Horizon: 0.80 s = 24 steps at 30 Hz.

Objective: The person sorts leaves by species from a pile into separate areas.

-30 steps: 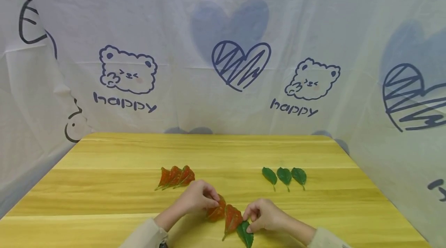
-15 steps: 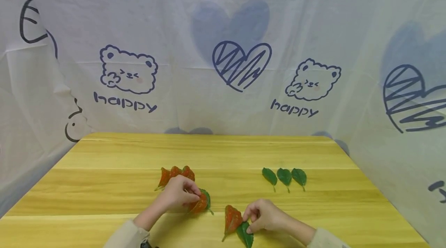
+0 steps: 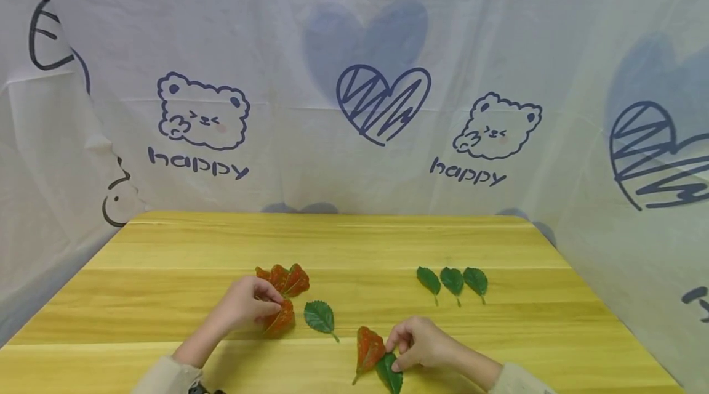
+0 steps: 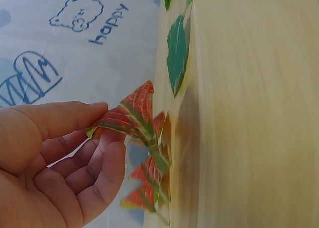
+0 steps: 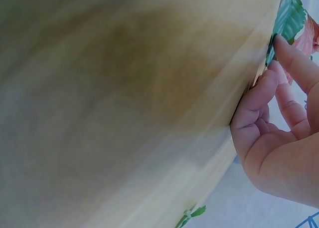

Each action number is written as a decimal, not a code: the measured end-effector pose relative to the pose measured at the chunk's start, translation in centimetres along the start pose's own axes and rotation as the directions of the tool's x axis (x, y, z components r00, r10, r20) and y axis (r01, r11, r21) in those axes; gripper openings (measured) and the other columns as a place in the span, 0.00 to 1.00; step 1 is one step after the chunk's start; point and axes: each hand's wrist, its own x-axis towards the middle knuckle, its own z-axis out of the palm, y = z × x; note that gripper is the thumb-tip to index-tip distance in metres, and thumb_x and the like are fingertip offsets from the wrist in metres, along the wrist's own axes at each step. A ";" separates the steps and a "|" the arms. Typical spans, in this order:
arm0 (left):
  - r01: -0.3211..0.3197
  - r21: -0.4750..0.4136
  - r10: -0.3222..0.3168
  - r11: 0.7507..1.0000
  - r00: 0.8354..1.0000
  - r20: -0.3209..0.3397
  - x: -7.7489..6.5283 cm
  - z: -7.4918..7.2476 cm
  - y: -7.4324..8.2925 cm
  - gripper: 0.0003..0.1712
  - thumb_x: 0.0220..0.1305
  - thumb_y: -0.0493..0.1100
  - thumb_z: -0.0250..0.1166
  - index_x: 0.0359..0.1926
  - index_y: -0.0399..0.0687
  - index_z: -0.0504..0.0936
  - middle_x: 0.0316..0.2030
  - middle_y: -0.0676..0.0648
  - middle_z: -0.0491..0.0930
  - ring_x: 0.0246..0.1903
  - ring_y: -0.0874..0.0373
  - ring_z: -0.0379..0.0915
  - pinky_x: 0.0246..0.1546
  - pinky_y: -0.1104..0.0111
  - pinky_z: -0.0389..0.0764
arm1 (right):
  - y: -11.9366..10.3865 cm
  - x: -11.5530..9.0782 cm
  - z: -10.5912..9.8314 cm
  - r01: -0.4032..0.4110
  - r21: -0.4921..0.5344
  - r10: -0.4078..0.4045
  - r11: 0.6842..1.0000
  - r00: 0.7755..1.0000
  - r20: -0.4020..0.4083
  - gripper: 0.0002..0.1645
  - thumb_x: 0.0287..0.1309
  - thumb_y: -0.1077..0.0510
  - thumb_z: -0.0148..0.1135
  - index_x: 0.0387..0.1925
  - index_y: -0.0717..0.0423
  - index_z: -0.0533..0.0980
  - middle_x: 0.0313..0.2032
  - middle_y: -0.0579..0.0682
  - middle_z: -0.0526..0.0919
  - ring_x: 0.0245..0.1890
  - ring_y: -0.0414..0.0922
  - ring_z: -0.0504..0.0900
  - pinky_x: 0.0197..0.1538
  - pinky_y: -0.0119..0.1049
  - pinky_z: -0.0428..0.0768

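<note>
My left hand (image 3: pixel 246 305) pinches a red leaf (image 4: pixel 133 111) between thumb and fingers. It holds the leaf above the table, just in front of three overlapping red leaves (image 3: pixel 296 280). A single green leaf (image 3: pixel 319 316) lies to the right of that held leaf. Near the front of the table, my right hand (image 3: pixel 422 343) pinches the edge of another green leaf (image 5: pixel 289 18) with thumb and forefinger. Against this green leaf's upper left side lies one more red leaf (image 3: pixel 368 348), its stem pointing toward me.
Three green leaves (image 3: pixel 452 281) lie in a row at the right of the yellow wood-grain table (image 3: pixel 354 240). A pale cloth (image 3: pixel 288 135) printed with hearts and bears hangs behind the table and along its sides.
My left hand has carried the red leaf leftward toward the row of red leaves. This uncovers the single green leaf on the table. The right hand has stayed in place.
</note>
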 end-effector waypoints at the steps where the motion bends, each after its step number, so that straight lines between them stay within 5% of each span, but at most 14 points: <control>1: 0.010 0.005 -0.010 1.000 1.000 -0.001 -0.1 -0.2 -0.1 0.02 0.51 0.31 0.64 0.28 0.36 0.81 0.21 0.50 0.76 0.14 0.59 0.67 0.16 0.66 0.72 | 0.0 0.0 0.0 0.002 0.001 -0.002 1.000 1.000 0.001 0.09 0.37 0.72 0.68 0.25 0.62 0.77 0.17 0.44 0.70 0.15 0.36 0.63 0.16 0.23 0.61; 11: 0.064 0.010 -0.064 0.998 0.998 0.026 -0.8 -2.3 -1.6 0.03 0.52 0.29 0.62 0.29 0.33 0.81 0.19 0.49 0.76 0.14 0.60 0.66 0.16 0.65 0.73 | -0.1 0.0 0.0 0.003 0.003 -0.003 1.000 1.000 0.000 0.09 0.38 0.72 0.68 0.25 0.63 0.77 0.16 0.44 0.70 0.15 0.36 0.63 0.16 0.23 0.61; 24: 0.158 0.051 -0.159 0.986 0.987 0.027 -1.1 -2.8 -2.4 0.03 0.52 0.29 0.62 0.29 0.34 0.81 0.20 0.49 0.77 0.12 0.61 0.66 0.16 0.67 0.74 | -0.1 0.1 0.0 -0.005 0.014 0.005 1.000 1.000 -0.002 0.09 0.38 0.72 0.68 0.25 0.63 0.77 0.16 0.45 0.70 0.15 0.36 0.63 0.16 0.23 0.60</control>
